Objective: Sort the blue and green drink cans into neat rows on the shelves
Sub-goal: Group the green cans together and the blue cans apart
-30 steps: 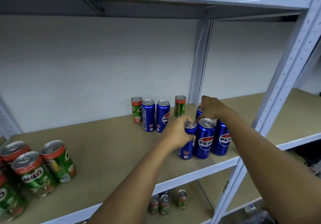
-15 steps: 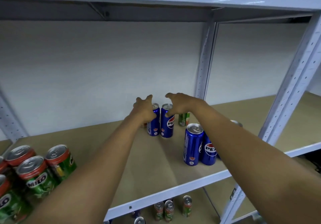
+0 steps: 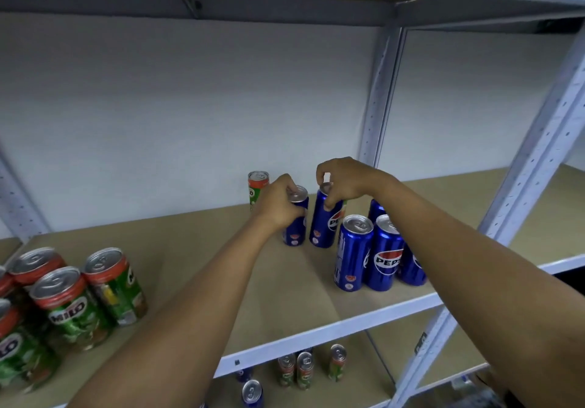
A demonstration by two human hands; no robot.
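Note:
My left hand (image 3: pixel 280 205) grips the top of a blue Pepsi can (image 3: pixel 295 227) at the back middle of the shelf board (image 3: pixel 196 259). Beside it, my right hand (image 3: pixel 343 183) grips the rim of a second blue can (image 3: pixel 326 224), which leans slightly. A green Milo can (image 3: pixel 257 186) stands against the wall just left of my left hand; another green can is mostly hidden behind my right hand. Several blue cans (image 3: pixel 368 252) stand grouped near the front right edge. Green Milo cans (image 3: pixel 76 300) cluster at the front left.
A white metal upright (image 3: pixel 376 100) rises behind the cans and another upright (image 3: pixel 538 154) stands at the front right. The lower shelf holds a few green cans (image 3: pixel 304 369) and blue cans (image 3: pixel 251 393). A shelf runs overhead.
Both hands closed round the two back blue cans and drew them forward from the wall. The green can on the left came into view. Half a second ago the hands were just reaching them.

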